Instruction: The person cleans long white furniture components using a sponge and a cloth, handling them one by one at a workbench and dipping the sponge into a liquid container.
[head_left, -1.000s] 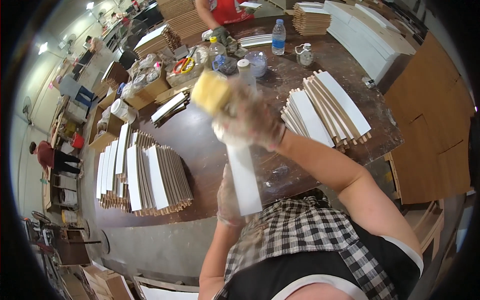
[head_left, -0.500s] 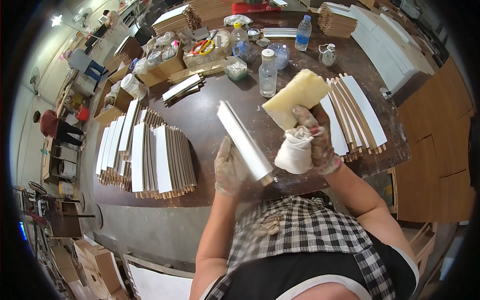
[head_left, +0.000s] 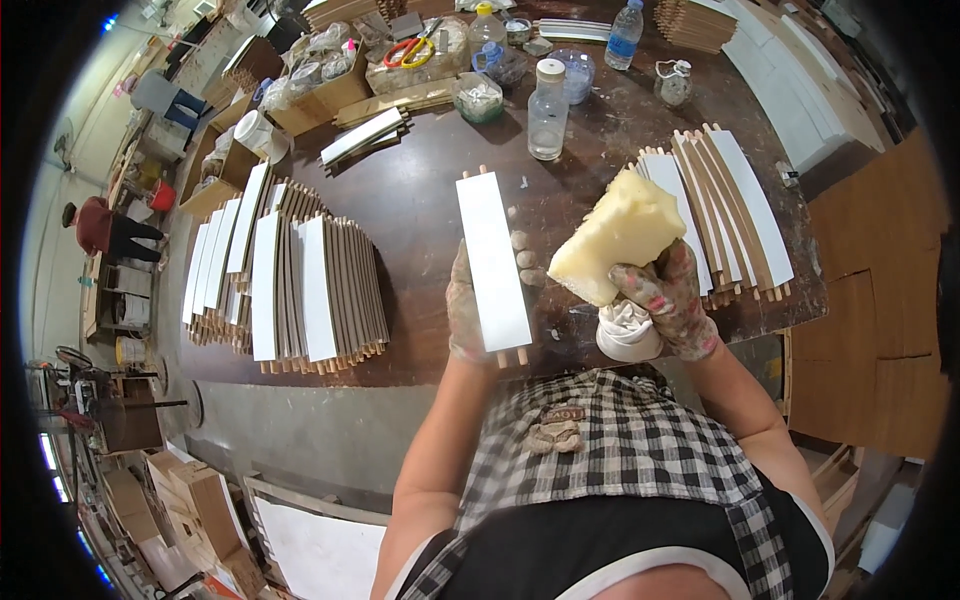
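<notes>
My left hand [head_left: 466, 310] grips a narrow white panel [head_left: 494, 262] from beneath, with the fingertips showing past its right edge. Short wooden pegs stick out of both ends of the panel, and its white face is turned up. In my right hand [head_left: 672, 300] is a thick, pale yellow sponge [head_left: 618, 238], held apart from the panel and to its right. A bundled white cloth [head_left: 628, 334] hangs below the sponge against that same hand; how it is held is partly hidden. Both hands wear stained gloves.
Stacked white panels [head_left: 320, 290] stand on the table's left, and more panels [head_left: 745, 215] lie at the right. Behind are a clear bottle [head_left: 547, 112], a water bottle [head_left: 623, 38], scissors [head_left: 418, 52] and a carton [head_left: 335, 100]. A person [head_left: 95, 228] stands far left.
The panel has turned from a tilted, edge-on position to show its white face upward. My right hand has moved slightly down and right with the sponge, and the cloth now sits lower.
</notes>
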